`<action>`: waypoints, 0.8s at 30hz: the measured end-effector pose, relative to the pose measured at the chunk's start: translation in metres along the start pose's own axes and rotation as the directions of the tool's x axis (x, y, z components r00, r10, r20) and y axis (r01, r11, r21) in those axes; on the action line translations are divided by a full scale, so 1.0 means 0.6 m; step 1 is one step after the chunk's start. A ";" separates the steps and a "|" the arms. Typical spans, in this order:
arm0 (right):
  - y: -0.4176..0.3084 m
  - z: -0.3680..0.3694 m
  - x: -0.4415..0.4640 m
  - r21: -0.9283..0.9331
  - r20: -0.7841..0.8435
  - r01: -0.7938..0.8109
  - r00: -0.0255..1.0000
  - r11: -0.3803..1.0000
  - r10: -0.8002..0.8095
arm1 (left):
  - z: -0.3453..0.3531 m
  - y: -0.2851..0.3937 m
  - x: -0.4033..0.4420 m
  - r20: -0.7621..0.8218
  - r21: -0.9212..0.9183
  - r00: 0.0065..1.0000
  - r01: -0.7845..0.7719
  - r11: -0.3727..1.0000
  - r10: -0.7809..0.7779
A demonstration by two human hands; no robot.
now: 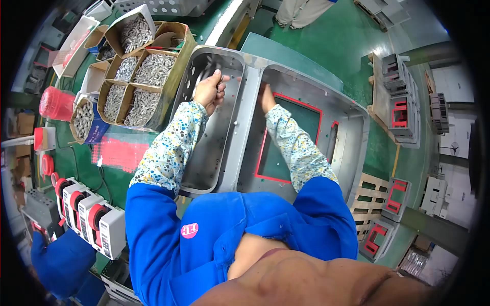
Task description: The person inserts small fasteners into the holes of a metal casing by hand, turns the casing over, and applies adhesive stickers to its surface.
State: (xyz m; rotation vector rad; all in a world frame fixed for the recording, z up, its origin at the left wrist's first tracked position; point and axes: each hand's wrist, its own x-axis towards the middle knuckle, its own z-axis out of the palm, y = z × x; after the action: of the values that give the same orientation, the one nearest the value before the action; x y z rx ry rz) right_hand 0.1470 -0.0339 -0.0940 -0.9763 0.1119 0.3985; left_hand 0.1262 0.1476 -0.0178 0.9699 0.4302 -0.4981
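A large grey metal housing [236, 122] with two recessed compartments lies in front of me. Over its narrower left compartment is my left hand [209, 92], its fingers curled together; what they hold, if anything, is too small to make out. My right hand [266, 98] reaches into the wider right compartment near the dividing wall, its fingertips hidden or blurred. Below that hand, a red rectangular border [259, 158] frames an opening in the compartment floor. Patterned sleeve covers reach up to both wrists.
A divided cardboard box [171, 84] of small metal parts stands to the left, beside a small blue box [96, 127] of parts. Tape dispensers [97, 217] and a co-worker in blue [64, 262] are lower left. Pallets [375, 196] with grey housings stand right. Another person's legs [301, 11] are at the top.
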 end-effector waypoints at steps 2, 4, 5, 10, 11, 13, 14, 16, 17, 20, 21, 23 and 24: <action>0.017 0.029 0.006 -0.240 0.071 0.034 0.997 0.970 -0.017 | -0.014 -0.020 0.013 -0.061 0.095 0.998 0.040 0.995 -0.034; 0.010 0.069 -0.010 -0.484 0.149 0.082 0.989 0.871 -0.011 | -0.023 -0.045 0.030 -0.141 0.244 0.990 0.034 0.969 0.000; 0.000 0.091 -0.021 -0.508 0.152 0.081 0.988 0.858 -0.003 | -0.022 -0.051 0.031 -0.148 0.268 0.988 -0.011 0.963 0.053; 0.063 0.044 0.035 -0.074 0.318 -0.053 0.945 0.996 0.074 | -0.008 -0.053 0.022 -0.181 0.112 0.983 -0.018 0.993 0.038; 0.051 0.053 0.030 -0.077 0.320 -0.052 0.945 0.996 0.074 | -0.001 -0.045 0.016 -0.219 0.044 0.976 -0.006 0.999 0.015; 0.009 0.085 0.009 -0.108 0.146 0.000 0.989 0.994 0.015 | 0.002 -0.023 0.007 -0.219 -0.102 0.975 0.000 0.995 -0.022; 0.027 0.094 0.019 -0.268 -0.132 0.113 0.979 0.957 -0.153 | -0.003 -0.022 0.010 -0.226 -0.139 0.974 -0.040 0.990 0.008; 0.029 0.070 0.059 -0.373 -0.096 0.131 0.979 0.919 -0.178 | -0.006 -0.020 0.015 -0.232 -0.171 0.972 -0.087 0.981 0.046; 0.028 0.067 0.070 -0.471 -0.062 0.144 0.979 0.870 -0.196 | -0.005 -0.018 0.014 -0.220 -0.185 0.974 -0.101 0.978 0.059; 0.046 0.076 0.090 -0.294 -0.160 0.198 0.954 0.935 -0.252 | 0.000 -0.013 0.011 -0.231 -0.214 0.971 -0.119 0.970 0.068; 0.045 0.079 0.095 -0.257 -0.181 0.179 0.956 0.950 -0.229 | 0.001 -0.011 0.011 -0.253 -0.232 0.965 -0.122 0.965 0.061; 0.043 0.088 0.094 -0.231 -0.201 0.200 0.948 0.952 -0.248 | -0.005 -0.013 0.015 -0.249 -0.248 0.967 -0.124 0.961 0.061; 0.044 0.096 0.091 -0.223 -0.231 0.227 0.932 0.948 -0.278 | -0.005 -0.013 0.016 -0.236 -0.235 0.969 -0.129 0.963 0.072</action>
State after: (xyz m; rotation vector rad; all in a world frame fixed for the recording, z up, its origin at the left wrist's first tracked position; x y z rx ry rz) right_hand 0.1824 0.0415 -0.0968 -1.2171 0.1851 0.0399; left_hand 0.1291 0.1446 -0.0295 0.8020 0.6290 -0.2337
